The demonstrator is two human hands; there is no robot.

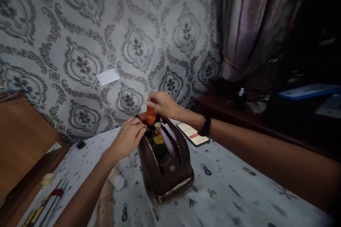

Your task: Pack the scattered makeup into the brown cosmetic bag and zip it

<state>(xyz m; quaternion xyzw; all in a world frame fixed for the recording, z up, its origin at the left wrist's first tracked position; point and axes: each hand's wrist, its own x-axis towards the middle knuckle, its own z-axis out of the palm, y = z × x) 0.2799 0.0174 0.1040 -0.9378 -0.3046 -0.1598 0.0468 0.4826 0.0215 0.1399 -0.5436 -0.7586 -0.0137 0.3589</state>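
A dark brown cosmetic bag (170, 181) stands unzipped, with gold zip teeth along its opening. My right hand (165, 104) is closed on a small translucent orange bottle (151, 115) at the far end of the opening. My left hand (129, 134) grips the bag's far left edge, fingers bent over the rim. Inside the bag lie a pale lilac tube (167, 141), a yellow item (159, 139) and other small containers. How deep the orange bottle reaches into the bag is hidden.
A lit phone (194, 134) lies right of the bag on the patterned sheet (226, 184). At left are a white tube (116, 178), makeup brushes (49, 204), a cream-coloured sponge (47, 179) and a small black object (80, 144). Patterned wallpaper rises behind; a dark red shelf (218, 110) stands right.
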